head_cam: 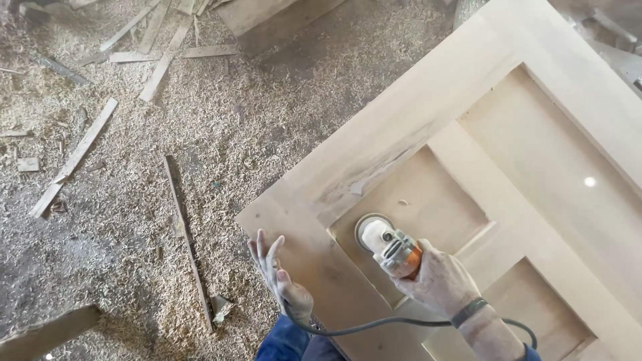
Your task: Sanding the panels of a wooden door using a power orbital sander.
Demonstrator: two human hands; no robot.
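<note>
Right hand: The right hand (438, 281) is closed tight around a small sander (391, 249) with an orange body.
Sander: Its round pad sits flat in a sunken panel of the big wooden door (401, 120), near the panel's corner.
Left hand: The left hand (277, 274) is open, fingers spread. It rests on the door's outer edge, near the sander but not touching it.
Cord: A black cord (374, 325) runs from the sander, under the right wrist, and past the left hand.
Floor: The floor (134, 220) is covered in wood shavings, with thin wood strips (73, 157) lying about.
Risk: The pad is close to the raised edge of the panel. If it tips or bumps that edge, it could gouge the wood. The cord lies near the spinning pad and could catch. The open left hand could get hurt if the sander jumps sideways.
</note>
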